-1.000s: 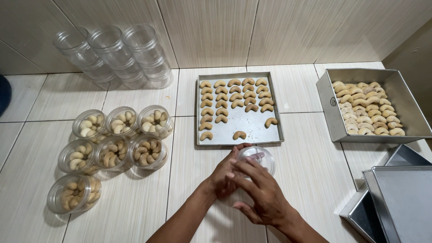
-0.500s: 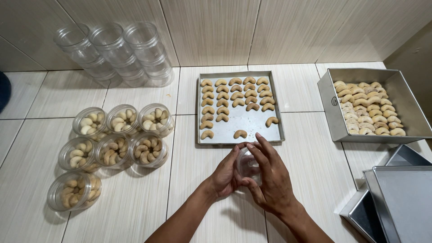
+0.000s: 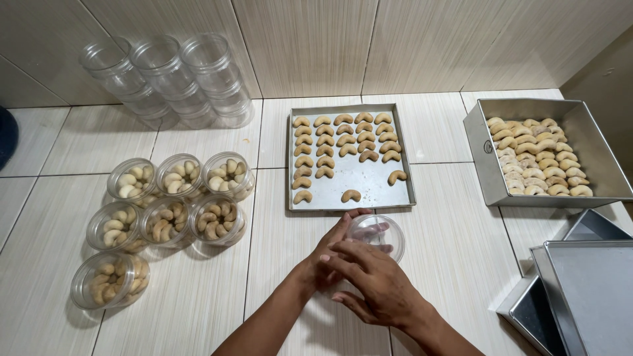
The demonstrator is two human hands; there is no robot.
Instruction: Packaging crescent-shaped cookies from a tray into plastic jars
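A small clear round plastic jar (image 3: 382,232) sits low on the tiled floor just in front of a flat metal baking tray (image 3: 369,188). My left hand (image 3: 330,254) wraps around the jar from the left. My right hand (image 3: 372,283) lies over the left one, fingers spread, close to the jar's near side. The tray carries rows of pale crescent-shaped cookies (image 3: 343,142), with two stray ones near its front edge.
Several clear jars filled with cookies (image 3: 168,211) stand at the left. Stacks of empty clear jars (image 3: 171,79) lean at the back wall. A deep metal pan of cookies (image 3: 541,155) is at the right, empty metal trays (image 3: 580,290) stacked at lower right.
My right hand has slid from the top of the jar down to its near side, over the left hand. The jar's mouth is uncovered now. The left hand has kept its hold.
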